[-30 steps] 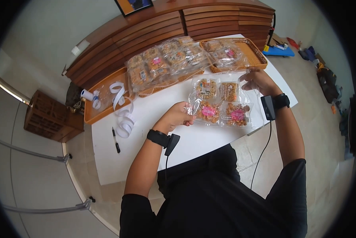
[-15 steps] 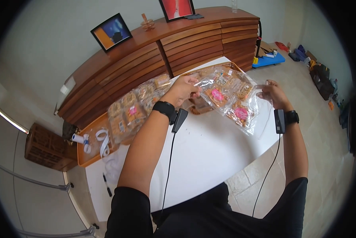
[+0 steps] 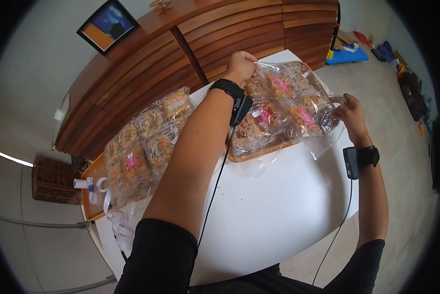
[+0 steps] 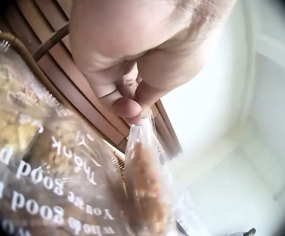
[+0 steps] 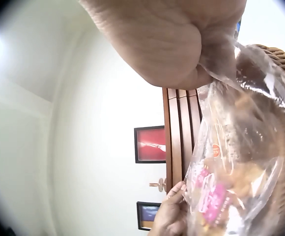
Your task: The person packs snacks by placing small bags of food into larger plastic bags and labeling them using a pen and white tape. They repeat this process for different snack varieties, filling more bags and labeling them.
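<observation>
A clear plastic bag of packed snacks with pink labels is stretched between both hands, over the right wicker tray. My left hand pinches its far left corner between thumb and fingers; in the left wrist view the left hand grips the gathered plastic, with the bag hanging below. At the right edge my right hand holds the film; the right wrist view shows the right hand gripping the bag, its fingertips partly hidden. More snack packs lie in the tray beneath.
Another batch of bagged snacks lies at the left. Beyond it are an orange tray, a white roll and curled white ribbon. A wooden cabinet stands behind the white table.
Both hands have carried the bag from above the table's front area to the right tray. The left hand has moved farther forward, and the bag now lies flatter over the tray's packs.
</observation>
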Action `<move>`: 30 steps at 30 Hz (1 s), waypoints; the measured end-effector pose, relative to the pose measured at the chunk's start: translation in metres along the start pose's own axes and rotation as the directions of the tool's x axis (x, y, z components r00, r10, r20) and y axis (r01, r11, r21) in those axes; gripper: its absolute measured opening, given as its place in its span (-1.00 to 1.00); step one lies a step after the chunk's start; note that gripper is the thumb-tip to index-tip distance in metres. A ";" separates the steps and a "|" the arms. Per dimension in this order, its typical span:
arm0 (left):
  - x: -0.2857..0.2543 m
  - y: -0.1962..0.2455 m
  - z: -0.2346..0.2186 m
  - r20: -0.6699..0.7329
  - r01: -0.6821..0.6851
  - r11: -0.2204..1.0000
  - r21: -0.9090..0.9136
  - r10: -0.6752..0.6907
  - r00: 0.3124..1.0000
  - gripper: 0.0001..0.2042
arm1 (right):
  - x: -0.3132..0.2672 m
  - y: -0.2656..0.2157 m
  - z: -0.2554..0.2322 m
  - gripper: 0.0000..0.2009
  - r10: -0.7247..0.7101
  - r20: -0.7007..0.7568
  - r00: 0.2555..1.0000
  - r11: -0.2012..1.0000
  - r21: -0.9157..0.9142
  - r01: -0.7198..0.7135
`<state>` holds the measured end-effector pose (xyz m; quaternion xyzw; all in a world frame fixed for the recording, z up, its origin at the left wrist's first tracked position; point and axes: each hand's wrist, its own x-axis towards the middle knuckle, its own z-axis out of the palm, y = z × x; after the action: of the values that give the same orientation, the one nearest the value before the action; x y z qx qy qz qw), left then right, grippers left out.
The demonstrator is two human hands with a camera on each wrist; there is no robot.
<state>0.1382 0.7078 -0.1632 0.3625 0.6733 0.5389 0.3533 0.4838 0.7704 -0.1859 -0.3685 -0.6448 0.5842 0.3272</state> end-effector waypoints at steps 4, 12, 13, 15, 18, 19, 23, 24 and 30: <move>0.002 -0.021 0.004 0.000 -0.038 0.996 0.082 0.038 0.999 -0.82 | -0.006 0.009 0.002 -0.89 -0.037 -0.073 0.997 0.993 -0.112 0.029; -0.039 -0.004 0.025 -0.117 -0.144 0.775 0.616 0.270 0.956 -0.54 | -0.005 0.046 -0.010 -0.88 -0.159 -0.180 0.971 0.968 -0.220 0.118; -0.056 0.010 0.028 -0.075 -0.099 0.786 0.610 0.181 0.981 -0.49 | -0.012 0.034 -0.008 -0.79 -0.104 -0.159 0.982 0.941 -0.335 0.045; -0.101 0.035 0.033 0.027 -0.080 0.837 0.542 0.078 0.997 -0.54 | -0.030 0.018 0.006 -0.72 -0.268 -0.257 0.928 0.818 -0.570 0.078; -0.177 0.060 0.032 0.249 0.016 0.963 0.271 -0.086 0.965 -0.65 | -0.055 0.012 0.019 -0.57 -0.537 -0.303 0.788 0.648 -0.745 0.155; -0.193 0.038 0.034 0.180 -0.061 0.965 0.255 0.014 0.984 -0.70 | -0.071 0.008 0.029 -0.55 -0.610 -0.284 0.740 0.603 -0.772 0.200; -0.299 -0.022 0.021 0.096 -0.023 0.982 0.186 0.005 0.995 -0.80 | -0.143 0.005 0.090 -0.50 -0.663 -0.098 0.742 0.531 -0.760 0.374; -0.320 -0.047 0.014 0.108 0.011 0.988 0.155 -0.028 0.994 -0.83 | -0.162 0.007 0.106 -0.51 -0.656 -0.055 0.753 0.523 -0.752 0.401; -0.452 -0.139 -0.098 -0.064 -0.040 0.962 0.270 0.059 0.996 -0.91 | -0.232 0.027 0.197 -0.79 -0.269 0.332 0.904 0.733 -0.539 0.416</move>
<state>0.2588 0.2468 -0.2448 0.4042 0.7430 0.4639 0.2634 0.4371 0.4718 -0.2311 -0.2560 -0.8860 0.3185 0.2192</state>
